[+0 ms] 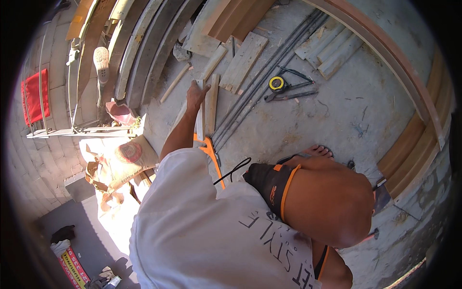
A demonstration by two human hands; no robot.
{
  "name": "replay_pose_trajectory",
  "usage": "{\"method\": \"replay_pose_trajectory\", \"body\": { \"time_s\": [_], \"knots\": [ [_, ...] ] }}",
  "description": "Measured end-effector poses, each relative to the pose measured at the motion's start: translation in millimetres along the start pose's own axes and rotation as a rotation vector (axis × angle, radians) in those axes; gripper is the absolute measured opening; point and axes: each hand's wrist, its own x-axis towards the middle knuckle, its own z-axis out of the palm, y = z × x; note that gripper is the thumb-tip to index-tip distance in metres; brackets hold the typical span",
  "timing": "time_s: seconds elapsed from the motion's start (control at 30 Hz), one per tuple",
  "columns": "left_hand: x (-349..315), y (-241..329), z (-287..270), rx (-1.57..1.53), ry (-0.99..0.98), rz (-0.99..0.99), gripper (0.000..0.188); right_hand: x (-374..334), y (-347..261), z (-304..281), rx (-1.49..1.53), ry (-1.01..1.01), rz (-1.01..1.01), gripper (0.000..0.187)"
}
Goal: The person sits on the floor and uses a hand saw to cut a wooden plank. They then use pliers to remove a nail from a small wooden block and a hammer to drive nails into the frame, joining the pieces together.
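Note:
My left hand [195,98] reaches out to the floor, its fingers and thumb closed round the far end of a narrow pale strip [200,120]. A thin wooden batten [212,103] lies just right of that strip. Near the strip's close end sits an orange tool [210,150], partly covered by my white shirt; I cannot make out its kind. My right hand is out of sight behind my body and bent knee. On the floor to the right lies a yellow and black tape measure [277,84], beside a dark long-handled tool [291,94].
Long dark metal rods [269,72] run diagonally across the concrete. Boards [244,62] and short planks [332,50] lie beyond. Timbers [144,58] lean at the left, near a torn paper sack [127,164]. A long curved-looking beam [409,79] spans the right. My bare foot [317,151] rests nearby.

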Motion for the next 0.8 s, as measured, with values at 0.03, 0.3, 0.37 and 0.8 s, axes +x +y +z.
{"method": "replay_pose_trajectory", "body": {
  "time_s": [0.03, 0.3, 0.37, 0.8],
  "knots": [
    [-3.1, -2.8, 10.9, 0.001, 0.086, 0.039, 0.097, 0.7, 0.0, -1.0, 0.012, -0.002, 0.005, 0.074],
    [30.3, 60.8, 89.2, 0.032, -0.009, 0.307, 0.117, -3.7, -0.5, 7.6, 0.041, -0.020, 0.028, 0.070],
    [46.7, 77.0, 95.3, 0.042, -0.108, 0.258, 0.117, -4.3, -3.1, 9.5, 0.059, -0.018, 0.024, 0.069],
    [-15.3, 170.4, 27.4, -0.171, -0.069, 0.385, 0.050, -3.5, -20.5, 29.4, 0.241, -0.014, -0.056, 0.064]
  ]
}}
